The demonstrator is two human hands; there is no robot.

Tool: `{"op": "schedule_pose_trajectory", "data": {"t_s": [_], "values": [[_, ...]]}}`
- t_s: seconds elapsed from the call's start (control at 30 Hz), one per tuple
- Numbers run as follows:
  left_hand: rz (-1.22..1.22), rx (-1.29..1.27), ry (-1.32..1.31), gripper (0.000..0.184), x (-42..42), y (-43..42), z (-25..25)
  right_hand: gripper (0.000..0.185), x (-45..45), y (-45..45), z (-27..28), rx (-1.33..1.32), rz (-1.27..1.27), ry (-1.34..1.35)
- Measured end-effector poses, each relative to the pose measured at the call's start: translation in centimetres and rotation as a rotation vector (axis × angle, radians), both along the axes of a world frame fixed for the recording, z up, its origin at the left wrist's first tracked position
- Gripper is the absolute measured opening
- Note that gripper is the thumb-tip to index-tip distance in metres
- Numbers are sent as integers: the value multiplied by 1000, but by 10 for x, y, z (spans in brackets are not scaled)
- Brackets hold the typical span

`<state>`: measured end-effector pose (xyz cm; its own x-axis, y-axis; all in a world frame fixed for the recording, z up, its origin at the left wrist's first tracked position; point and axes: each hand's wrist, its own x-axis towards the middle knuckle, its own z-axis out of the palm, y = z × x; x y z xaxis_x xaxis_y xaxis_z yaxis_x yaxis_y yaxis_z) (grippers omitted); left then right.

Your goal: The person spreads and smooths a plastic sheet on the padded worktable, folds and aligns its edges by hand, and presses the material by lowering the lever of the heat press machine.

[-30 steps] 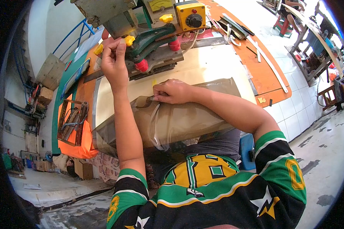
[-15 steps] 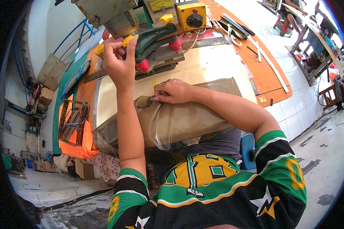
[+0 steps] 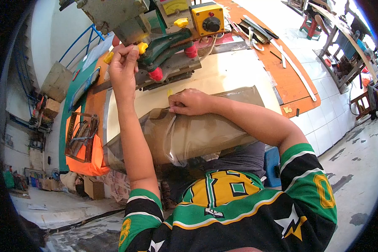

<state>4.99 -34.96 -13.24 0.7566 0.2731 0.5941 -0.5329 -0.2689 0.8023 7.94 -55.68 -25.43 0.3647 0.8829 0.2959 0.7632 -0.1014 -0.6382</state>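
Note:
My left hand (image 3: 124,63) is raised beside the machine's green metal arm (image 3: 166,46). Its thumb and fingers are drawn together right next to a yellow star knob (image 3: 142,48); whether they grip something is hidden. Another yellow knob (image 3: 108,57) shows behind that hand. Lower down, my right hand (image 3: 189,101) has its fingers closed on the upper edge of a smoky see-through plastic sheet (image 3: 214,132). The sheet is creased and curves over the table edge toward my lap. A small yellow piece (image 3: 169,92) sits just behind my right fingers.
A yellow control box (image 3: 208,19) with a black dial stands on the machine. Red caps (image 3: 156,74) are fixed under the green arm. Strips (image 3: 296,69) lie on the orange tabletop at right. A rusty metal frame (image 3: 83,136) rests on orange material at left.
My left hand has shifted slightly left and down, its thumb coming off the yellow knob's face to its side. The view has tilted a little. My right hand stays on the plastic sheet.

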Motion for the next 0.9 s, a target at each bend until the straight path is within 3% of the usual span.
{"op": "schedule_pose_trajectory", "data": {"t_s": [0.37,0.43,0.47,0.57,0.63,0.77,0.83,0.9], "values": [[-73,-75,9,22,-1,1,2,27,0,-1,2,-3,14,10],[265,239,-266,26,-1,-7,2,28,-1,-1,1,1,3,-2],[265,240,-264,26,-5,-11,4,28,-1,-1,1,2,3,-1],[395,451,-158,32,-20,-28,20,28,-1,-1,1,-10,-5,-7],[561,647,55,34,-23,-34,27,28,1,1,0,3,13,1],[371,477,-113,34,-14,-20,17,28,0,-2,0,21,4,8],[161,208,78,32,-18,-16,20,27,0,-1,0,12,11,6],[112,161,108,31,-17,-7,20,26,0,0,-2,42,8,-24]]}}
